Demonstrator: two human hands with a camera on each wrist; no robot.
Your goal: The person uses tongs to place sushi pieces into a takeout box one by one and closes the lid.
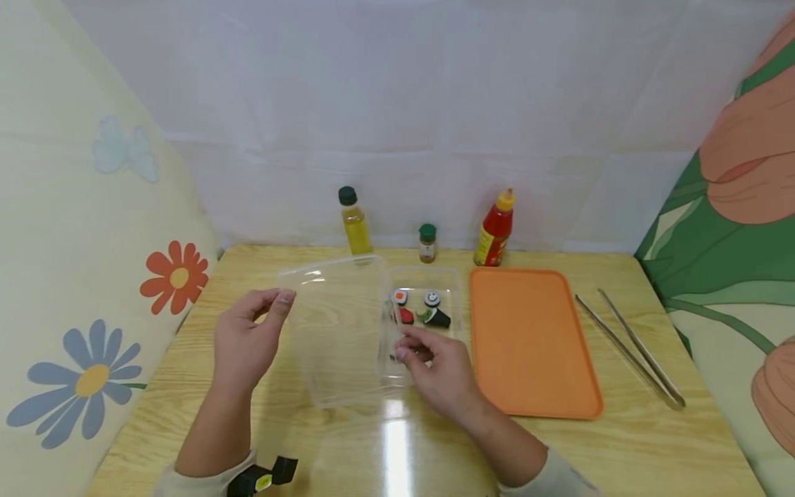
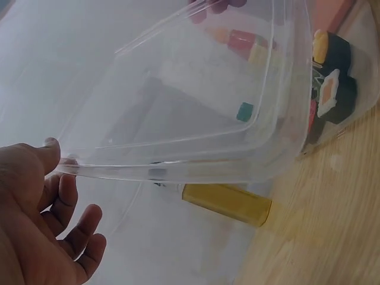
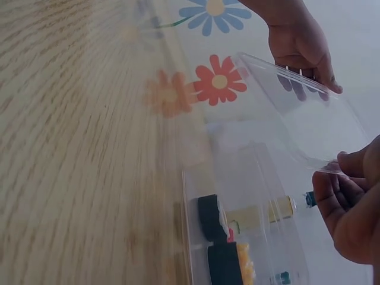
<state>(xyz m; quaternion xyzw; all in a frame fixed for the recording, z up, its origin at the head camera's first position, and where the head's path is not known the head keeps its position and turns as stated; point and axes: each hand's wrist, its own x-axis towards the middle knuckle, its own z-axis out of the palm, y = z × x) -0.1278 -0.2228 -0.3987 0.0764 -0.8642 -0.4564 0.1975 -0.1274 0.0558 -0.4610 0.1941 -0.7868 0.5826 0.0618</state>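
A clear plastic lid [image 1: 338, 331] is held up between both hands, tilted over the table. My left hand [image 1: 251, 335] pinches its left edge between thumb and fingers. On the opposite edge, the right hand [image 1: 441, 369] pinches it the same way. Behind the lid's right side sits a clear plastic container [image 1: 456, 290] with several sushi pieces inside, among them a round roll [image 1: 431, 298] and a dark cone-shaped hand roll [image 1: 438, 317]. In the right wrist view, dark-wrapped sushi [image 3: 225, 264] shows through the container's wall, below the raised lid [image 3: 314, 124].
An orange tray [image 1: 534, 345] lies right of the container, with metal tongs [image 1: 640, 352] beyond it. Along the back stand an oil bottle [image 1: 356, 228], a small green-capped jar [image 1: 427, 244] and a red sauce bottle [image 1: 495, 231].
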